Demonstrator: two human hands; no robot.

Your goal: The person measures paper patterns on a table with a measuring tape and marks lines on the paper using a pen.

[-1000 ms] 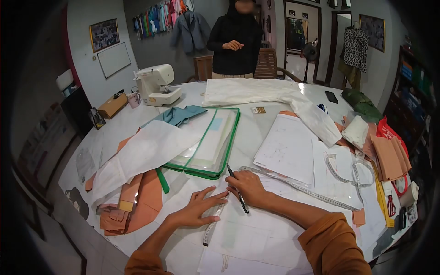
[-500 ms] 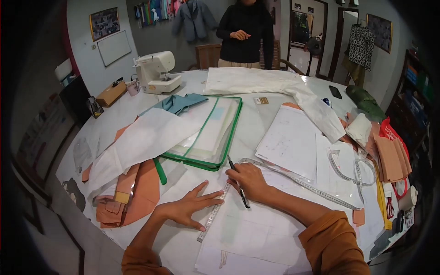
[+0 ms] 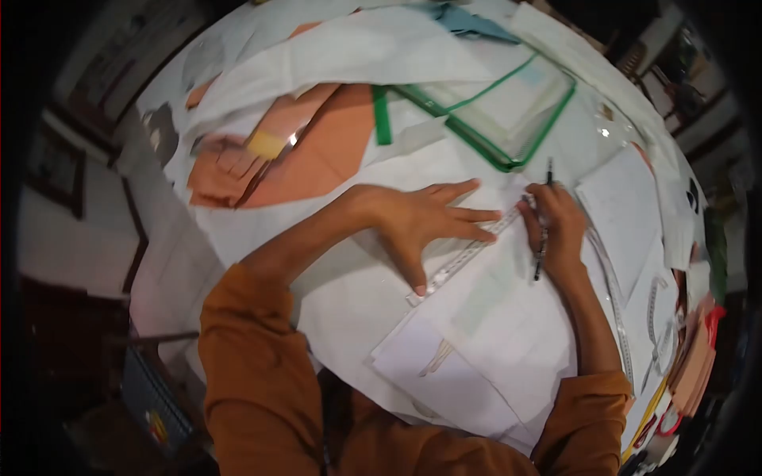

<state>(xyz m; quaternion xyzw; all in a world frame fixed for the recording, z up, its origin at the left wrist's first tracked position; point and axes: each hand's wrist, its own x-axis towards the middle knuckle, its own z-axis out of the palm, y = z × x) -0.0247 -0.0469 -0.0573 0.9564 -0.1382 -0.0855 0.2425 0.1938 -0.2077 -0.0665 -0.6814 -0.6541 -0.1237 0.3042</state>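
My left hand lies with its fingers spread, the fingertips on or right at a narrow clear ruler. The ruler runs slantwise along the edge of white paper sheets, which carry a faint drawing near their lower end. My right hand is closed around a dark pen near the ruler's far end. One end of the pen points away from me and the other toward me over the paper. The view is blurred, so I cannot tell whether the pen touches the sheet.
A clear folder with green edging lies beyond my hands. Orange fabric and white cloth spread at the far left. More paper and a measuring tape lie to the right, with folded peach fabric at the table's edge.
The head view has tilted down and turned, so the person opposite and the sewing machine are out of view. My left hand stays spread at the ruler; my right hand still holds the pen.
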